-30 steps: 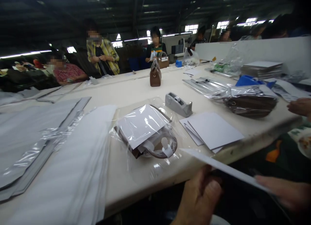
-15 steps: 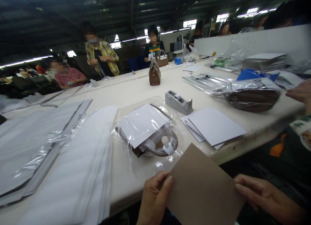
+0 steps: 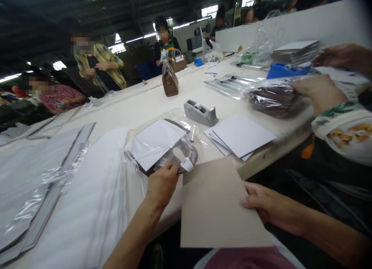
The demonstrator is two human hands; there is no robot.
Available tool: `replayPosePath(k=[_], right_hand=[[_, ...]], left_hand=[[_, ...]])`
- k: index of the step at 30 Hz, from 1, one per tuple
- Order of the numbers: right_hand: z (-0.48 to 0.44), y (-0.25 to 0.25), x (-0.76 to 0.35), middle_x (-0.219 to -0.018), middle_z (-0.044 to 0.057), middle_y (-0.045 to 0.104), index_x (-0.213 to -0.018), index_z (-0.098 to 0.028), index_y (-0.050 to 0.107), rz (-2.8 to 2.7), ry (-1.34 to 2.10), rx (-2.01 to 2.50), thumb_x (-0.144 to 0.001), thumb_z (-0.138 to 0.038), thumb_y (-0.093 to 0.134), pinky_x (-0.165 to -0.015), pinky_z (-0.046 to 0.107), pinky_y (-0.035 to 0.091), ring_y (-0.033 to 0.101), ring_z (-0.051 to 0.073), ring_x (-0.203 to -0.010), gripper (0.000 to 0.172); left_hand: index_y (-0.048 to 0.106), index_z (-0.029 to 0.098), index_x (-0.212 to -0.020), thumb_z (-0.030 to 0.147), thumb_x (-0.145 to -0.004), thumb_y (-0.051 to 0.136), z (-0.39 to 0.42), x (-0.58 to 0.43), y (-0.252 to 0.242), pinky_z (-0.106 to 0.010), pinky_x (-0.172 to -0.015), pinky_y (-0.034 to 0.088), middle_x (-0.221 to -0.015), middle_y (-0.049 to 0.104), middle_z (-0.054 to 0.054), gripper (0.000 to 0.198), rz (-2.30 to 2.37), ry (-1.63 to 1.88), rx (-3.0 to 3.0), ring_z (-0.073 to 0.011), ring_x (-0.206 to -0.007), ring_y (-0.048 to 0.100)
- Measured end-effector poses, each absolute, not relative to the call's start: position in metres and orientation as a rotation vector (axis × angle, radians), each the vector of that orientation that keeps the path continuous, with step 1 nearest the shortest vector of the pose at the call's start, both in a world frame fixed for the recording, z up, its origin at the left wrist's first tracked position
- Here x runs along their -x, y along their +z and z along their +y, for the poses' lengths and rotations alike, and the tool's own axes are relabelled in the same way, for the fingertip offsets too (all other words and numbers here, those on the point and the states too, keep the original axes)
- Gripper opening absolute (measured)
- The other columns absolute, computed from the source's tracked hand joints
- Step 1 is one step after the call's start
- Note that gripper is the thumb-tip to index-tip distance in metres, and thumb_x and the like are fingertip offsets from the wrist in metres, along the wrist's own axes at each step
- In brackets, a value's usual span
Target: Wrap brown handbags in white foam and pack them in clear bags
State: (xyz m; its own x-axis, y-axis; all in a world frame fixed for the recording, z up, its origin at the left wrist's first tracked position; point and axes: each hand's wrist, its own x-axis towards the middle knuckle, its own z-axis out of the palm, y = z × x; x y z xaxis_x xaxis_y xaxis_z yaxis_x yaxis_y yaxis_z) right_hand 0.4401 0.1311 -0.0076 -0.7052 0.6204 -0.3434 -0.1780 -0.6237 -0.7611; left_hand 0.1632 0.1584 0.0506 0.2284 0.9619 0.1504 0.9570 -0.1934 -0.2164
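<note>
My right hand [image 3: 260, 203] holds a grey-brown cardboard sheet [image 3: 221, 211] by its right edge, at the table's front edge. My left hand [image 3: 164, 182] is closed, its fingers pinching the near edge of a clear plastic bag [image 3: 171, 116]. Inside that bag lies a brown handbag [image 3: 192, 151] on its side. A white card [image 3: 157, 141] covers much of it, and white wrapping shows round its handle. The left fingertips are partly hidden.
Behind the bag stands a grey tape dispenser [image 3: 200, 112], beside white cards [image 3: 242, 135]. White foam sheets [image 3: 95, 184] and plastic-covered sheets [image 3: 35, 172] lie left. At right, a co-worker's hands handle another wrapped handbag [image 3: 271, 98]. A brown handbag [image 3: 170, 81] stands farther back.
My left hand has left the cardboard and moved up-left to the plastic bag. The cardboard has turned in my right hand. The co-worker's hands have reached in over the wrapped handbag.
</note>
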Motion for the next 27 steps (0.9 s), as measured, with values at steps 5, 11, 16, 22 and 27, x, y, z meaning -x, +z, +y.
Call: replayPosePath(k=[5, 11, 16, 22, 27], right_hand=[[0.118, 0.007, -0.383, -0.097, 0.007, 0.059, -0.114, -0.017, 0.041, -0.843, 2.131, 0.853, -0.074, -0.018, 0.051, -0.054, 0.030, 0.053, 0.062, 0.019, -0.076, 0.041], [0.116, 0.014, -0.346, -0.096, 0.004, 0.058, -0.105, -0.018, 0.042, -0.744, 1.929, 0.964, -0.074, -0.013, 0.047, -0.058, 0.031, 0.055, 0.061, 0.016, -0.076, 0.031], [0.128, 0.014, -0.335, -0.094, 0.002, 0.057, -0.103, -0.019, 0.041, -0.703, 1.881, 1.057, -0.072, -0.009, 0.045, -0.060, 0.035, 0.056, 0.060, 0.014, -0.070, 0.033], [0.141, 0.017, -0.318, -0.088, 0.004, 0.058, -0.101, -0.019, 0.044, -0.755, 1.847, 1.108, -0.069, -0.010, 0.045, -0.049, 0.037, 0.055, 0.059, 0.018, -0.068, 0.033], [0.142, 0.009, -0.325, -0.087, 0.005, 0.058, -0.104, -0.019, 0.043, -0.820, 1.797, 1.195, -0.068, -0.011, 0.044, -0.043, 0.036, 0.053, 0.059, 0.020, -0.067, 0.037]], left_hand=[[0.057, 0.021, -0.079, 0.036, -0.083, 0.045, 0.173, -0.153, 0.084, -0.023, -0.060, 0.038, -0.083, 0.055, 0.000, 0.020, -1.872, -0.119, 2.283, -0.0133, -0.067, 0.055], [0.059, 0.022, -0.080, 0.038, -0.081, 0.045, 0.175, -0.150, 0.088, -0.023, -0.063, 0.037, -0.083, 0.055, 0.000, 0.021, -1.895, -0.145, 2.347, -0.0133, -0.070, 0.054], [0.059, 0.023, -0.083, 0.035, -0.082, 0.045, 0.172, -0.154, 0.085, -0.022, -0.061, 0.035, -0.085, 0.056, 0.000, 0.019, -1.878, -0.112, 2.304, -0.0134, -0.071, 0.055], [0.060, 0.023, -0.084, 0.035, -0.082, 0.045, 0.173, -0.152, 0.084, -0.023, -0.059, 0.034, -0.086, 0.056, -0.001, 0.019, -1.872, -0.048, 2.278, -0.0138, -0.070, 0.055], [0.059, 0.023, -0.083, 0.037, -0.083, 0.044, 0.175, -0.148, 0.088, -0.023, -0.058, 0.034, -0.084, 0.055, 0.000, 0.021, -1.868, -0.058, 2.262, -0.0137, -0.068, 0.054]])
